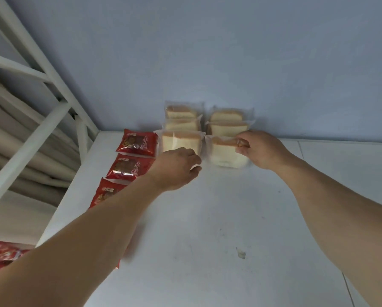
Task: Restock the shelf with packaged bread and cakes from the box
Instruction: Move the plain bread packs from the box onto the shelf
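Note:
Two rows of clear-wrapped bread packs stand at the back of the white shelf (230, 218), against the blue wall. My left hand (176, 168) curls its fingers on the lower edge of the front bread pack of the left row (181, 140). My right hand (257, 149) pinches the upper right corner of the front bread pack of the right row (224, 155). Behind them stand more bread packs (181, 111) (226, 116). A column of red cake packs (137, 141) lies to the left, partly hidden under my left forearm.
A white metal shelf frame (42, 69) rises at the left. More red packs (2, 253) lie lower down at the far left. The shelf surface in front of the bread has a small mark (241, 253).

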